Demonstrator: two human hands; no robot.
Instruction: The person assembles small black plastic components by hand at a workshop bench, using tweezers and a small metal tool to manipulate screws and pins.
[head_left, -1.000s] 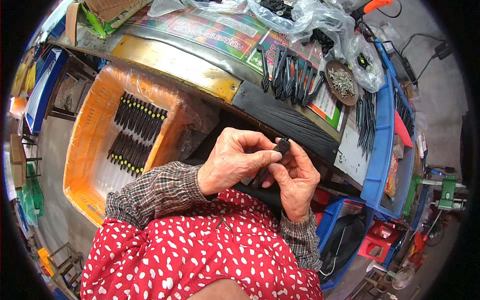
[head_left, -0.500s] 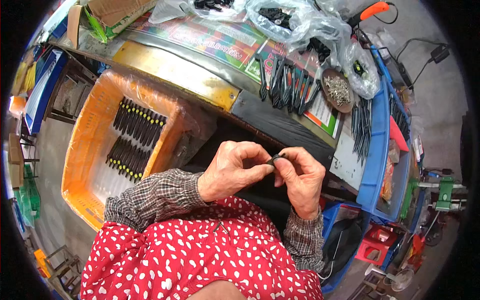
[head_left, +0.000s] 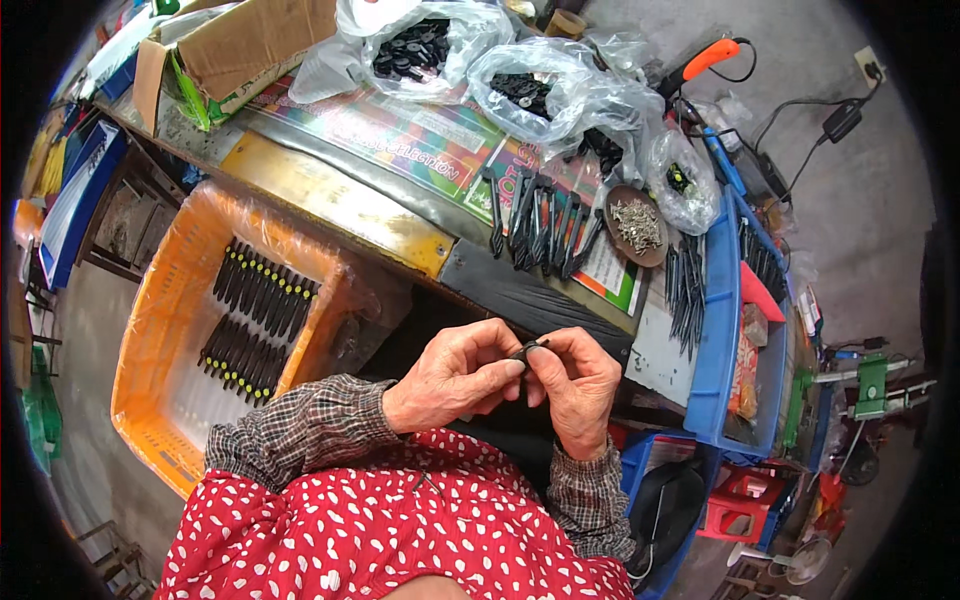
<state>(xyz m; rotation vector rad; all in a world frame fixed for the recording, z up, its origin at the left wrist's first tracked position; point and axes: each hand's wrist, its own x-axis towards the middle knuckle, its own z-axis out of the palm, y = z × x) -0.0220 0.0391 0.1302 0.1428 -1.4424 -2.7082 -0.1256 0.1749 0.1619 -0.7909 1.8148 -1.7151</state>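
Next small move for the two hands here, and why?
Probably ease the right hand open slightly while the left hand steadies the small black piece: both hands seem to pinch it and cover much of it, so its shape is hard to check.

Large capital lettering (head_left: 425, 165) across the multicoloured printed sheet (head_left: 360, 125) on the metal-edged workbench (head_left: 190, 142)

black piece (head_left: 526, 350), orange crate (head_left: 152, 370), white-spotted red garment (head_left: 380, 520)
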